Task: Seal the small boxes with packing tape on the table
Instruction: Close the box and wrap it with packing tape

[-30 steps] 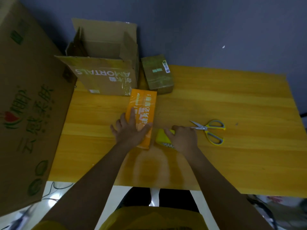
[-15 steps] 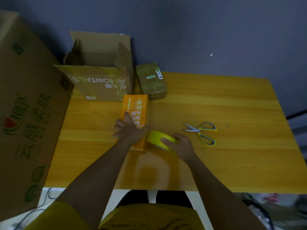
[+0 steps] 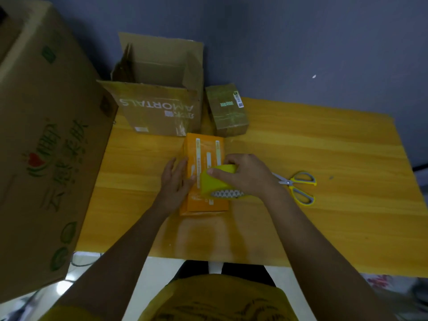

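Observation:
A small orange box [image 3: 203, 147] lies lengthwise in the middle of the wooden table [image 3: 324, 147]. My left hand [image 3: 176, 181] rests flat against the box's left side with straight fingers. My right hand [image 3: 245, 174] grips a yellow roll of packing tape [image 3: 215, 184] and holds it over the top of the orange box. A second small box [image 3: 228, 110], brown and wrapped in tape, stands behind the orange one.
An open cardboard box [image 3: 159, 105] stands at the table's back left. A very large carton [image 3: 44, 147] fills the left side beside the table. Yellow-handled scissors [image 3: 298, 187] lie just right of my right hand.
The orange box has been turned onto another face. My right hand lifted the tape roll off the table and brought it over the box. My left hand shifted to the box's left side.

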`<state>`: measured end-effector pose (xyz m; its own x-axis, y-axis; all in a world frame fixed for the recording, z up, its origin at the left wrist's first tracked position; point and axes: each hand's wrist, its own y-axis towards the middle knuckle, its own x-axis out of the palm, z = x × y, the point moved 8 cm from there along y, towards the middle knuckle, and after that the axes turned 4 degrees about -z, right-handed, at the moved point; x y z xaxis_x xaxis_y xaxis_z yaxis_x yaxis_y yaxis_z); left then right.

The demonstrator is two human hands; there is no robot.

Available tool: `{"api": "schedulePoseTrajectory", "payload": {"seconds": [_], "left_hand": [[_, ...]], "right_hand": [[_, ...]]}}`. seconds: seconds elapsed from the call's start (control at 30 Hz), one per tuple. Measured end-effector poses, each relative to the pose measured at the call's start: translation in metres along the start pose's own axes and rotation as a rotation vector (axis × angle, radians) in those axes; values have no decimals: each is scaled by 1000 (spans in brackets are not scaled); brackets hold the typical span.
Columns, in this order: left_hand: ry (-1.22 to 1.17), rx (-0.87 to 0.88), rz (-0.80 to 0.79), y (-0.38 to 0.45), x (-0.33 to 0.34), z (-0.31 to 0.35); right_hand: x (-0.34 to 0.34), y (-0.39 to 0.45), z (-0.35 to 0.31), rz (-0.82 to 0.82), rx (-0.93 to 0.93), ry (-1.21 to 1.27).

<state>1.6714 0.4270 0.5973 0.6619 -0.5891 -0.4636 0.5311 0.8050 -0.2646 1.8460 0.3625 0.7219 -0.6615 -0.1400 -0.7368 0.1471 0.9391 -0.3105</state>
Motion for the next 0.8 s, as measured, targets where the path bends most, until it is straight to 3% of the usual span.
{"api": "schedulePoseTrajectory", "payload": {"seconds": [0.07,0.13,0.23,0.3,0.4,0.53,0.67,0.8], "left_hand": [[293,270,19,-7,-10,26],[404,412,-59,-14,-9,38],[373,228,-343,-12,-2,23],[528,104,-497,-13,6,12],[645,132,-465,-11,7,8],[376,147,-334,-17,2,-5],[480,75,-376,-15,3,-8],[523,31,-370,-16,2,-11]], "right_hand": [[6,1,-10,-1,-25,-58],[10,-1,-14,-2,-48,-42],[11,-6,-6,-88,-47,266],[11,-9,1,-147,6,521],[21,-8,3,-173,80,582],[32,0,-11,-133,65,507],[18,-3,-21,-70,65,362],[-36,-14,16,18,254,-335]]}}
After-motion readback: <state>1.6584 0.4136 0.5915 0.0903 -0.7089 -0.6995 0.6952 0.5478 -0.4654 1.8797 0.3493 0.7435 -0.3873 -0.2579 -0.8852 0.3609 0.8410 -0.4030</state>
